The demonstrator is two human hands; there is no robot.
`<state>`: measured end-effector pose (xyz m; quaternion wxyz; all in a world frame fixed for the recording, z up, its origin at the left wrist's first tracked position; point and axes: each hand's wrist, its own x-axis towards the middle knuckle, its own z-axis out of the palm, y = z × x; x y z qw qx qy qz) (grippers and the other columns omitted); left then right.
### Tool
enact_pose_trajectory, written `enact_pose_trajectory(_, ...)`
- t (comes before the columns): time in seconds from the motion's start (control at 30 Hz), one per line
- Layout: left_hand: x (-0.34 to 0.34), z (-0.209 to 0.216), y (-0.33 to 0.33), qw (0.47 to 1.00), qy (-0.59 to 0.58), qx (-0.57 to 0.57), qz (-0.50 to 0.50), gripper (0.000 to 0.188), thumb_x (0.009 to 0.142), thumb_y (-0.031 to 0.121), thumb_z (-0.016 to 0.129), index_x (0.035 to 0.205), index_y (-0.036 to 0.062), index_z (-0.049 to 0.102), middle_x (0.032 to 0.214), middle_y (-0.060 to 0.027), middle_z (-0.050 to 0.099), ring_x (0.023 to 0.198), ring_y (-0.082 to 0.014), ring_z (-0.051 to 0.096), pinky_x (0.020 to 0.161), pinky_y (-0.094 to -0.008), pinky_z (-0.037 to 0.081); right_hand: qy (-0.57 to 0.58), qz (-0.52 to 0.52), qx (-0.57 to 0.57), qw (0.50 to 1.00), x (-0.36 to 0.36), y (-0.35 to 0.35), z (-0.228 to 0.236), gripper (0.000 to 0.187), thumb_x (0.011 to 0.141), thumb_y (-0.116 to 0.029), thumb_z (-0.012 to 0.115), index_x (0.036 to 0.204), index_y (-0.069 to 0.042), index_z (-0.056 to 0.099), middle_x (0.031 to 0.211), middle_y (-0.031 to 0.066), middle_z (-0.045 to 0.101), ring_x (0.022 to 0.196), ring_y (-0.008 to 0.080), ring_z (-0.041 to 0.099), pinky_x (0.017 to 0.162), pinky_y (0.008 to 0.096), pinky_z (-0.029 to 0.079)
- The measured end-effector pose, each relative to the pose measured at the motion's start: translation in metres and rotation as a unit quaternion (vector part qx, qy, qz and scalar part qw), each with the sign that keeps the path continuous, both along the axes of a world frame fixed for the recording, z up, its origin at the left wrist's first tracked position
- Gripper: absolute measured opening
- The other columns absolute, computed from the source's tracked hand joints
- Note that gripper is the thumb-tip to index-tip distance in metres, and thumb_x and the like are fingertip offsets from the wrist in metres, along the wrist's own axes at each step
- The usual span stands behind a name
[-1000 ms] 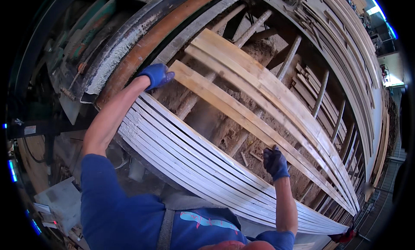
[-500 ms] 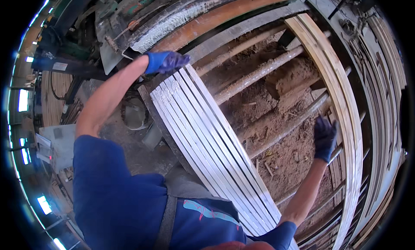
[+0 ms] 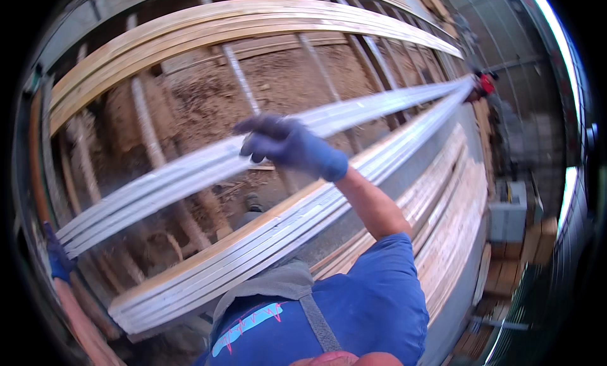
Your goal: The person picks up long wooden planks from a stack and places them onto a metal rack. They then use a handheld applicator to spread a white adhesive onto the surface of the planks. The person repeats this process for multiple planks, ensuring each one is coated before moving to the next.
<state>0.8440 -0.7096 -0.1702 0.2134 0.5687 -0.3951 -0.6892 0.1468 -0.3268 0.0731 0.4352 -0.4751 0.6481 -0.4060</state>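
A group of long pale boards (image 3: 171,179) stretches across the metal rollers, apart from the stacked boards (image 3: 253,246) nearer my body. At the far right the two groups come together. My left hand (image 3: 58,258), in a blue glove, rests against the left end of the farther group, its visible fingers straight along the board ends; its palm side is hidden. Over the middle of these boards is my right hand (image 3: 284,145), also gloved. Its fingers are spread and slightly blurred, and it holds nothing.
Beyond lies another row of yellowish boards (image 3: 253,12) across the metal rollers (image 3: 148,122). Sawdust (image 3: 278,75) covers the ground under them. More planks (image 3: 436,208) lie at my right. Something red (image 3: 485,84) shows at the boards' far end, too small to make out.
My view has turned to the right. A group of boards now lies apart from the stack at its left end. My right hand has come over these boards; my left is at their end.
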Motion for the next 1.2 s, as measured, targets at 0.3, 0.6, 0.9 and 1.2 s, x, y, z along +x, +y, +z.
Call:
enact_pose_trajectory(0.3, -0.062, 0.026, -0.042, 0.985, -0.1, -0.029, -0.135, 0.078, 0.088, 0.073, 0.045, 0.141, 0.016, 0.053, 0.136, -0.0073, 0.059, 0.116, -0.0278, 0.059, 0.098, -0.048, 0.044, 0.254, 0.183, 0.19, 0.93, 0.03, 0.031, -0.061, 0.036, 0.096, -0.039, 0.056, 0.11, -0.007, 0.066, 0.096, 0.0129, 0.072, 0.082, 0.0247, 0.07, 0.076, 0.0389, 0.056)
enact_pose_trajectory(0.6, -0.047, -0.018, -0.044, 0.926, -0.108, -0.287, -0.218, 0.075, 0.093, 0.048, 0.06, 0.153, 0.0163, 0.029, 0.125, -0.01, 0.063, 0.11, -0.0232, 0.061, 0.101, -0.0374, 0.048, -0.206, -0.146, 0.218, 0.943, 0.02, -0.011, -0.129, 0.042, 0.094, -0.04, 0.061, 0.123, -0.011, 0.056, 0.087, 0.009, 0.068, 0.066, 0.0139, 0.068, 0.053, 0.0274, 0.053)
enact_pose_trajectory(0.9, -0.04, 0.057, 0.006, 0.99, 0.009, -0.137, 0.017, 0.035, 0.103, 0.033, 0.037, 0.126, 0.0164, 0.057, 0.111, -0.0027, 0.065, 0.084, -0.0159, 0.059, 0.073, -0.0357, 0.051, -0.354, -0.253, 0.187, 0.881, 0.047, -0.01, -0.176, 0.026, 0.099, -0.022, 0.054, 0.117, -0.005, 0.061, 0.099, 0.0104, 0.07, 0.074, 0.0194, 0.065, 0.061, 0.0302, 0.052)
enact_pose_trajectory(1.2, -0.057, 0.021, 0.07, 0.867, -0.185, -0.461, -0.023, 0.043, 0.107, 0.033, 0.037, 0.13, 0.0033, 0.058, 0.127, -0.0092, 0.064, 0.115, -0.0194, 0.058, 0.101, -0.0335, 0.043, -0.445, -0.282, 0.149, 0.837, 0.025, -0.024, -0.231, 0.038, 0.094, -0.041, 0.063, 0.124, -0.019, 0.057, 0.115, 0.0118, 0.068, 0.097, 0.0266, 0.065, 0.075, 0.0368, 0.054)
